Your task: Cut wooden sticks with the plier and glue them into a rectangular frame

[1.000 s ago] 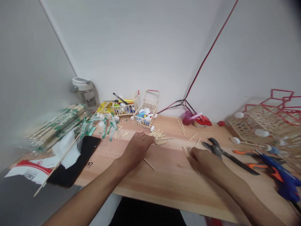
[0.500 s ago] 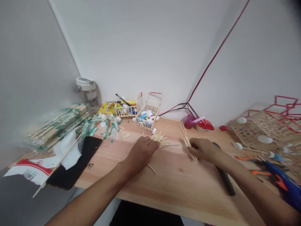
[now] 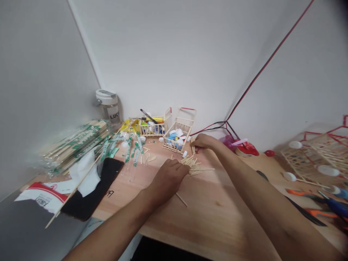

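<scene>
My left hand (image 3: 171, 177) rests on the table with its fingers curled closed. Its fingertips touch a loose pile of short wooden sticks (image 3: 196, 168), and what they grip is hidden. A single wooden stick (image 3: 181, 199) pokes out from beneath this hand. Farther back, my right hand (image 3: 203, 142) pinches a small bundle of wooden sticks (image 3: 193, 145), held roughly upright. Just left of that bundle stands a miniature stick-built cart (image 3: 174, 145) filled with white and blue bottle caps. A white cap (image 3: 185, 154) lies between cart and pile.
A second little cart (image 3: 152, 128) holds pens and caps. At left are bagged sticks (image 3: 76, 143), a black phone-like slab (image 3: 89, 195), torn wrappers (image 3: 133, 152) and a jug (image 3: 108, 107). More stick carts (image 3: 307, 156) and orange-handled pliers (image 3: 301, 192) lie at right.
My right hand has moved left and back, from the right side of the table to beside the cart, and the sticks there went with it. My left hand stays at the pile.
</scene>
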The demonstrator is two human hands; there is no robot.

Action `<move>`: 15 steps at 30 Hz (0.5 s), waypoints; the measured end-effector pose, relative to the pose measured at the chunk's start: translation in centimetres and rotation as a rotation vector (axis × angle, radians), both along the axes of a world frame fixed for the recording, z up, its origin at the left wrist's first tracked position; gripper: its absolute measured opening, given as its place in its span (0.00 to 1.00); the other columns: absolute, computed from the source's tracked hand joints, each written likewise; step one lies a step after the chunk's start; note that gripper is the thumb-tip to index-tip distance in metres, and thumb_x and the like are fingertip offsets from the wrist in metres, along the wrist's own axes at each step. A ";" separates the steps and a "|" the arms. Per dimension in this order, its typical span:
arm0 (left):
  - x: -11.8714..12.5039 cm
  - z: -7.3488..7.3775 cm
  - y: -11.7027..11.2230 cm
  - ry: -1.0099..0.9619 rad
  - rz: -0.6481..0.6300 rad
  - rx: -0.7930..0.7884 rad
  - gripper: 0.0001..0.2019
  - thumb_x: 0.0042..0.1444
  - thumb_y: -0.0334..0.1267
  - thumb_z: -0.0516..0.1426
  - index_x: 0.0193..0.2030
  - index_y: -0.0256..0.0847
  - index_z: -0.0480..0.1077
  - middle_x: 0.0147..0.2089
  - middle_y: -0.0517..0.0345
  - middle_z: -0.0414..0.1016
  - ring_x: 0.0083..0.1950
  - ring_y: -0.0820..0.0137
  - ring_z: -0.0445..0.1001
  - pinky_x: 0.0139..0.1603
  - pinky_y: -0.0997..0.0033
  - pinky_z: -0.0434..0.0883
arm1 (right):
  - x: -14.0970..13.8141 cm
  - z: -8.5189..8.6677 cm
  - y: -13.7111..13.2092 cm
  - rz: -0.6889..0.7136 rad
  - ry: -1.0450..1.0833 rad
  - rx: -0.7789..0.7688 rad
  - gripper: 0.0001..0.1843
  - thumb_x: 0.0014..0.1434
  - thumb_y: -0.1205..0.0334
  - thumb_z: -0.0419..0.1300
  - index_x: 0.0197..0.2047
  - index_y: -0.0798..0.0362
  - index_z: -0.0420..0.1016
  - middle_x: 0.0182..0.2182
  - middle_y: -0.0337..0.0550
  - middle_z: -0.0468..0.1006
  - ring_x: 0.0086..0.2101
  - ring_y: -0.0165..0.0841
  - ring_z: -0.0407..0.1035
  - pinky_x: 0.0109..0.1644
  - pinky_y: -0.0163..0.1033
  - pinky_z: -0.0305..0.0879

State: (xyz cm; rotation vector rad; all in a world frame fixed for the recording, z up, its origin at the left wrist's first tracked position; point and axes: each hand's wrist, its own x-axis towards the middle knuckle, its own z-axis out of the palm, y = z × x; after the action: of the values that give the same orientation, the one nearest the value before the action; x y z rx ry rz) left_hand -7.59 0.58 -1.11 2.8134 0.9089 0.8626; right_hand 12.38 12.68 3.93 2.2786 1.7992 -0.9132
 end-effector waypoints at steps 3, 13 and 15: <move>0.0 0.0 0.0 0.004 -0.007 0.016 0.08 0.62 0.28 0.49 0.41 0.38 0.69 0.35 0.54 0.74 0.39 0.64 0.68 0.43 0.65 0.63 | -0.3 -0.4 0.6 -0.001 0.003 -0.024 0.19 0.63 0.56 0.58 0.55 0.54 0.67 0.52 0.48 0.71 0.46 0.37 0.70 0.48 0.49 0.70; -0.1 -0.2 0.6 0.089 0.018 0.000 0.07 0.63 0.30 0.50 0.42 0.39 0.70 0.35 0.56 0.73 0.39 0.66 0.68 0.40 0.66 0.61 | 1.4 0.2 -1.3 0.080 0.034 0.233 0.15 0.59 0.59 0.57 0.25 0.60 0.76 0.24 0.49 0.79 0.25 0.33 0.72 0.28 0.34 0.64; -0.2 -0.2 0.6 0.107 0.016 -0.011 0.07 0.64 0.32 0.51 0.42 0.40 0.70 0.35 0.57 0.74 0.39 0.66 0.68 0.40 0.66 0.61 | 2.0 0.8 -3.7 0.117 0.041 0.374 0.13 0.60 0.60 0.55 0.29 0.58 0.76 0.27 0.46 0.79 0.28 0.33 0.72 0.31 0.34 0.63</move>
State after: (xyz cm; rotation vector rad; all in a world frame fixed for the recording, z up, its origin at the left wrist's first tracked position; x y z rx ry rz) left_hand -7.74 1.15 -1.28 2.8710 0.9474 0.7116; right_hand 14.37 8.99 4.75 2.3337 2.2582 -0.6539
